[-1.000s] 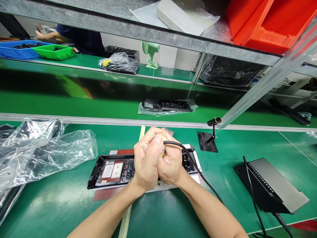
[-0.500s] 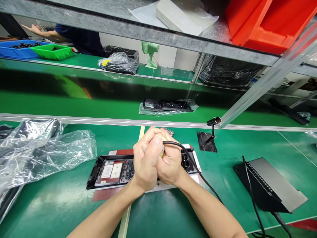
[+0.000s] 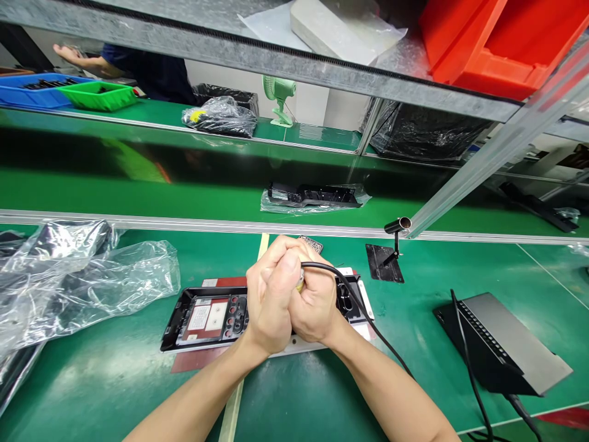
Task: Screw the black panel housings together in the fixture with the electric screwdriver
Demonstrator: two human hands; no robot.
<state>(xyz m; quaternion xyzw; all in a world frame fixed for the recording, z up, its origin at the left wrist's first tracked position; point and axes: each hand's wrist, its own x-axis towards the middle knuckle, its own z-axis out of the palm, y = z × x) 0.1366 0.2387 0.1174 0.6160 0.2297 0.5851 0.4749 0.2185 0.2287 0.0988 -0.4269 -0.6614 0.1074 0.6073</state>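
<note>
My left hand (image 3: pixel 271 294) and my right hand (image 3: pixel 315 301) are both closed, pressed together around a corded hand tool (image 3: pixel 300 281). Only the yellowish rear end of the tool shows between the fingers, so I cannot make out its exact kind. From it a black cord (image 3: pixel 354 296) curves away to the lower right. Beneath my hands lies a long black plastic housing (image 3: pixel 173 318) in a pale, reddish-brown fixture (image 3: pixel 197 361). My hands hide its middle and the tool's tip.
Clear plastic bags (image 3: pixel 105 282) lie at left. On the right stand a black holder (image 3: pixel 396 228) and a black-and-grey box (image 3: pixel 506 337) with cables. A bagged black part (image 3: pixel 317 196) rests on the green strip behind. Overhead runs a metal shelf (image 3: pixel 221 43) with a red bin (image 3: pixel 501 43).
The bagged black part on the green strip has shifted slightly right. In the background, a co-worker's hand has moved a little right. My hands keep almost the same position and grip.
</note>
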